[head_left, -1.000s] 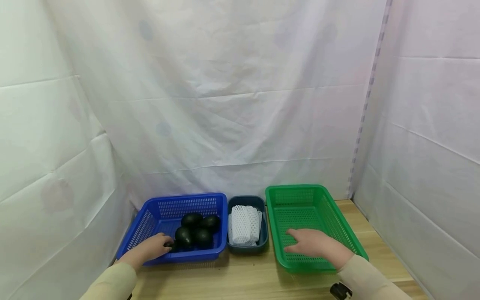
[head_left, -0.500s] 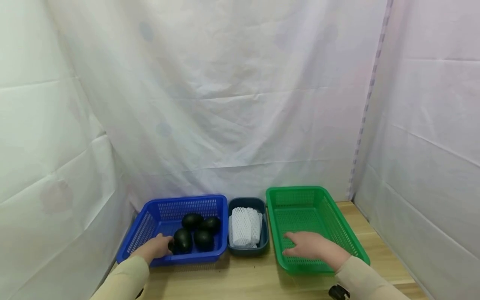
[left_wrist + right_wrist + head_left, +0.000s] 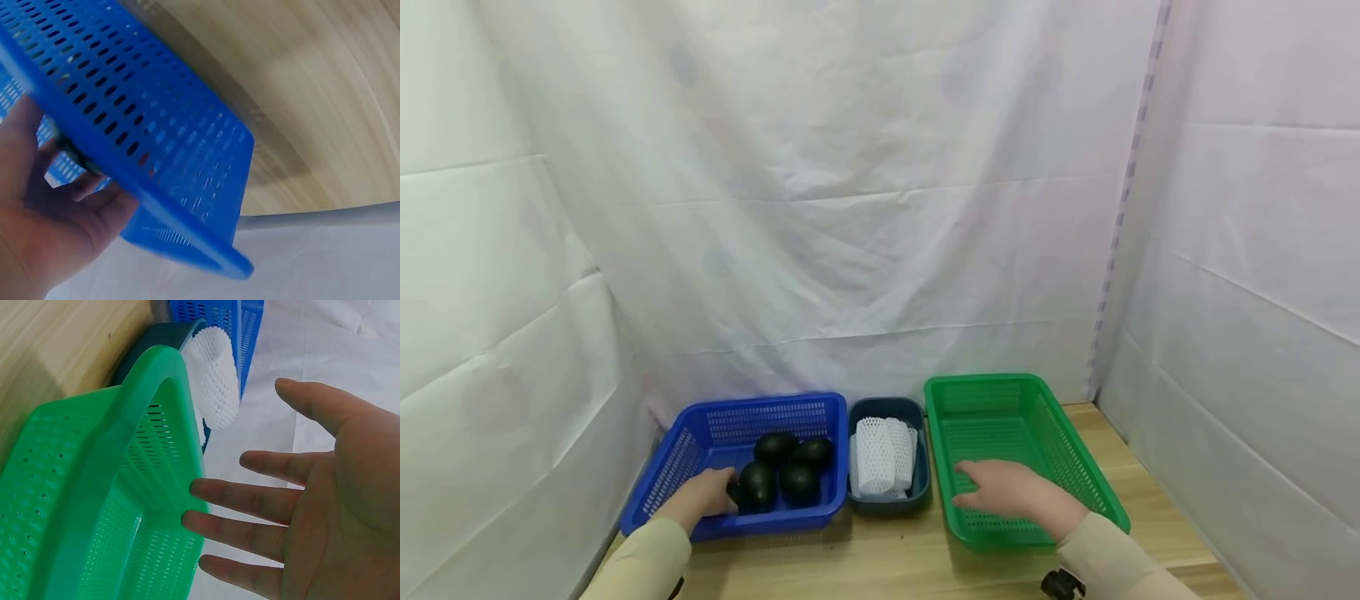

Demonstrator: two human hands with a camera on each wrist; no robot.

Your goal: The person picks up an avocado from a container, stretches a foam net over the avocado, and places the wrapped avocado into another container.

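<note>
In the head view, my left hand [image 3: 703, 494] is inside the front left of the blue basket [image 3: 658, 479], its fingers curled round a dark avocado [image 3: 735, 495]. The left wrist view shows that avocado [image 3: 76, 154] partly hidden behind the fingers and the basket rim. Several other dark avocados [image 3: 758, 487] lie together at the basket's right side. My right hand [image 3: 1003, 487] hovers over the front of the green basket [image 3: 996, 429] and holds nothing. Its fingers are straight and spread in the right wrist view.
Between the two baskets stands a small dark teal bin [image 3: 891, 505] with several white foam net sleeves [image 3: 876, 457]. All three containers sit on a wooden table [image 3: 790, 567]. White cloth [image 3: 820, 208] hangs behind and at both sides.
My left hand has shifted slightly right and now grips the avocado nearest it. The front avocados in the blue basket have shifted a little. The right hand stays over the green basket.
</note>
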